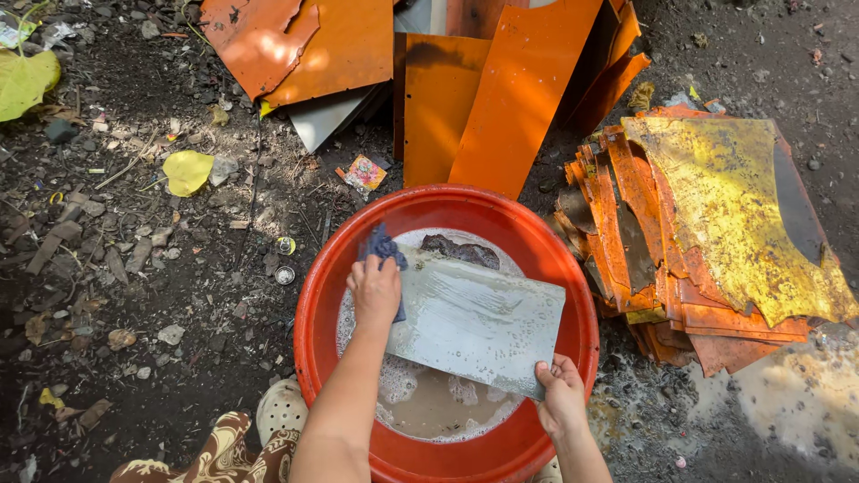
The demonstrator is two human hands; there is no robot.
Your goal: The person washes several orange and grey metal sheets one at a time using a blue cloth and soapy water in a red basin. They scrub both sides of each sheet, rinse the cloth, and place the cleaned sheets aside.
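Note:
A red plastic basin (315,295) holds murky, soapy water. A grey metal sheet (479,322) lies tilted across the basin, wet and soapy. My left hand (375,288) is closed on a blue rag (383,245) and presses it on the sheet's left edge. My right hand (561,395) grips the sheet's near right corner. A dark lump (461,250) sits in the water behind the sheet.
A stack of orange metal sheets (662,250), topped by a yellowed one (734,206), lies right of the basin. More orange sheets (483,89) lean behind it. Littered dirt ground (134,268) spreads to the left. My sandalled foot (282,411) is by the basin.

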